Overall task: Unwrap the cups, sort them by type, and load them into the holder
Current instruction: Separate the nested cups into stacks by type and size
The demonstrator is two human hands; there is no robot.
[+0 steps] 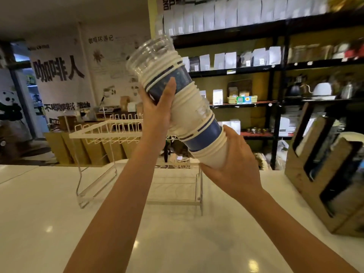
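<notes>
Counter (pixel 177 243) bare — rack (pixel 110 131) behind.

A single view was provided, taken from a wide-angle camera worn on the head. It was aimed forward and slightly down over a white counter (pixel 177 243), which filled the lower half of the frame. Both forearms were seen entering from the bottom edge, with the left hand (pixel 157 111) and right hand (pixel 236 166) raised close to the lens near the centre. Dark shelving (pixel 275 66) was seen farther off in the upper right, bent by the lens. No second view was supplied.
</notes>
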